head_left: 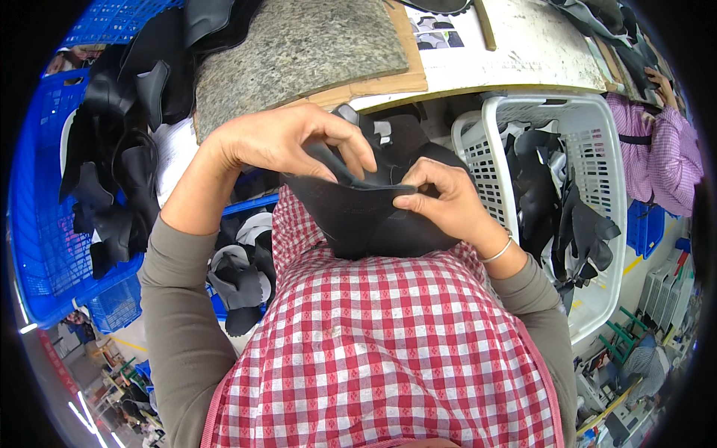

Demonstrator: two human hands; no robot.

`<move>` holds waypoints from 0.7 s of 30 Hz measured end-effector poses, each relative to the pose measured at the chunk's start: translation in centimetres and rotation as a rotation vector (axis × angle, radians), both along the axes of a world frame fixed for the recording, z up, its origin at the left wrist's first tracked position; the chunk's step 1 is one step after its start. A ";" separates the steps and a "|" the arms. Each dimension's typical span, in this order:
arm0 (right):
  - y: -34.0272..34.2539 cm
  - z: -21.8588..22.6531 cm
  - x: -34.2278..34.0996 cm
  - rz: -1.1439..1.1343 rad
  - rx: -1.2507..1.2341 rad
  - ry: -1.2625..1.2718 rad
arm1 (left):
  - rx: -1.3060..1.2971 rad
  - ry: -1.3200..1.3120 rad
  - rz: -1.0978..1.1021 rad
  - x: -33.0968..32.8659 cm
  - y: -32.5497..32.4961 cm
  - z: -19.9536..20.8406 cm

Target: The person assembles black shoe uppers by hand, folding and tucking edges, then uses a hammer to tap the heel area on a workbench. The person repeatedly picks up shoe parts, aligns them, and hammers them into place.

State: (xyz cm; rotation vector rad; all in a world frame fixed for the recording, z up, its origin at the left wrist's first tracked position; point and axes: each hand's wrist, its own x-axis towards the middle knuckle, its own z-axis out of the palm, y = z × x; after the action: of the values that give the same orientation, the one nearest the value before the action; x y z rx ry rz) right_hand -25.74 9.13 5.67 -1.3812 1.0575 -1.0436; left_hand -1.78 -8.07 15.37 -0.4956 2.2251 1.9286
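Note:
A black shoe upper (358,224), apparently leather, is held over my lap with its edge facing up. My right hand (444,198) pinches that edge at its right end between thumb and bent fingers. My left hand (299,142) arches over the left part of the same edge. Its thumb lies along the material, and its fingers curl over the folded part beside the opening. More black pieces (403,134) lie just behind the upper, partly covered by it and by my hands. The inside of the upper is mostly hidden.
Ahead, a speckled stone slab (299,56) rests on a white worktable (530,52). At right stands a white basket (609,164) of black pieces; a co-worker's checked sleeve (668,160) is beyond it. Blue crates (37,187) with black and grey uppers (239,276) are at left.

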 end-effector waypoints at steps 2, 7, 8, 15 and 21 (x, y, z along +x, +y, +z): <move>-0.4 1.4 -0.2 0.045 0.019 0.064 | -0.022 -0.050 -0.069 -1.1 -0.2 0.7; -1.1 2.7 0.3 0.013 0.011 0.217 | -0.173 -0.132 -0.136 -2.7 0.1 -0.1; -1.2 2.6 0.5 -0.007 -0.044 0.221 | -0.177 -0.128 -0.118 -2.7 0.3 -0.4; -1.3 1.6 1.0 -0.087 -0.069 0.348 | 0.004 -0.124 0.166 -0.9 1.9 -1.8; -2.2 1.0 0.8 0.029 0.222 0.214 | -0.025 -0.125 0.196 -0.6 2.8 -2.1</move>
State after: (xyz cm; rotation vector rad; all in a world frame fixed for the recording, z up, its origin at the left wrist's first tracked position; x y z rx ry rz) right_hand -24.97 6.97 6.65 -1.3420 1.2656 -0.7442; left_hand -2.38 -5.27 13.31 -0.8427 2.1964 1.9009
